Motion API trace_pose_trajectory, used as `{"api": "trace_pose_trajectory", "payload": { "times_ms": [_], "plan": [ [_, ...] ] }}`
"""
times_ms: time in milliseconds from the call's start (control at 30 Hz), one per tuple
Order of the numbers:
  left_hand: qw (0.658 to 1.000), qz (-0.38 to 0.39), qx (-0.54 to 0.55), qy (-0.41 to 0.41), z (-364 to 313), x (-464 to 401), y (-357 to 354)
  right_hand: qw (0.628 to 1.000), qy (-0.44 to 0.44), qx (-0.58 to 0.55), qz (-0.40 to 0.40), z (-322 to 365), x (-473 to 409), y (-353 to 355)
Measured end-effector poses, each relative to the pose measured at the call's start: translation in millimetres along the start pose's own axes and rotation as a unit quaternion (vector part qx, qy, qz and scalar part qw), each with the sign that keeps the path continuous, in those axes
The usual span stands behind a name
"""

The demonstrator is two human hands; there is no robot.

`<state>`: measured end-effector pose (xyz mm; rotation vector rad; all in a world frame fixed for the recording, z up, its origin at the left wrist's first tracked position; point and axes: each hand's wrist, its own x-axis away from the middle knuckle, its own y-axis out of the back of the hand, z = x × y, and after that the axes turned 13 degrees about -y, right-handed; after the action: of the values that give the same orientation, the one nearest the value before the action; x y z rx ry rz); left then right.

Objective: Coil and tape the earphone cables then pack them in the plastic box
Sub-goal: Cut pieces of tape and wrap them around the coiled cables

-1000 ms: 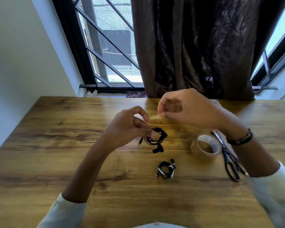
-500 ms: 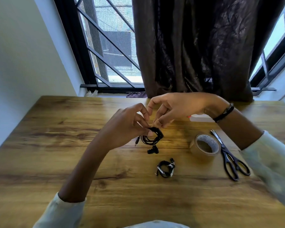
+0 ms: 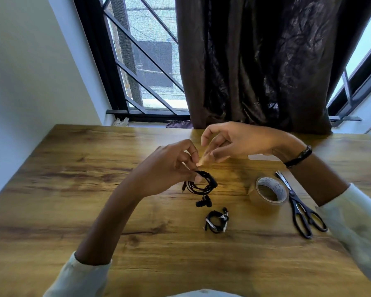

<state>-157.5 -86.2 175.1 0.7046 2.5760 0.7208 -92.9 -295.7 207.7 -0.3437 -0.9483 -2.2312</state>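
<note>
My left hand (image 3: 169, 168) pinches a coiled black earphone cable (image 3: 201, 185) above the wooden table; its two earbuds (image 3: 204, 203) dangle below the coil. My right hand (image 3: 234, 142) holds a short strip of clear tape (image 3: 205, 158) between thumb and fingers, one end touching the coil near my left fingertips. A second coiled earphone (image 3: 216, 218), bound with pale tape, lies on the table nearer to me. A clear plastic box (image 3: 263, 157) shows partly behind my right wrist.
A roll of brown tape (image 3: 268, 192) stands right of the coils, with black scissors (image 3: 300, 209) beside it. The wooden table (image 3: 73, 189) runs to a window with bars and a dark curtain (image 3: 255, 61) at the back.
My right hand went down to the coil with the tape strip, then lifted slightly and spread its fingers. My left hand kept its hold on the coil.
</note>
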Motion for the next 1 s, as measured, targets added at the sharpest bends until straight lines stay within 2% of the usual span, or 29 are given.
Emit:
{"api": "trace_pose_trajectory", "payload": {
  "times_ms": [167,267,367,467,600,667,800,1000],
  "plan": [
    [0.999,-0.031,0.017,0.003,-1,2,0,0.983,0.119,-0.014,-0.140,0,16,-12],
    [0.998,-0.060,0.006,-0.003,-2,3,0,0.970,0.139,-0.116,-0.162,-8,19,-25],
    [0.997,-0.077,0.000,-0.006,-5,4,2,0.956,0.137,-0.212,-0.148,-15,21,-35],
    [0.997,-0.080,0.014,-0.006,-8,4,5,0.944,0.155,-0.253,-0.144,-16,24,-38],
    [0.996,-0.074,0.042,-0.018,-15,5,9,0.962,0.162,-0.164,-0.145,-12,26,-35],
    [0.996,-0.071,0.037,-0.028,-19,5,10,0.974,0.153,-0.122,-0.115,-11,25,-32],
    [0.997,-0.067,0.000,-0.035,-22,5,11,0.986,0.115,-0.114,-0.039,-6,23,-32],
    [0.997,-0.050,-0.033,-0.043,-24,7,12,0.988,0.100,-0.119,0.003,0,18,-29]
  ]
}}
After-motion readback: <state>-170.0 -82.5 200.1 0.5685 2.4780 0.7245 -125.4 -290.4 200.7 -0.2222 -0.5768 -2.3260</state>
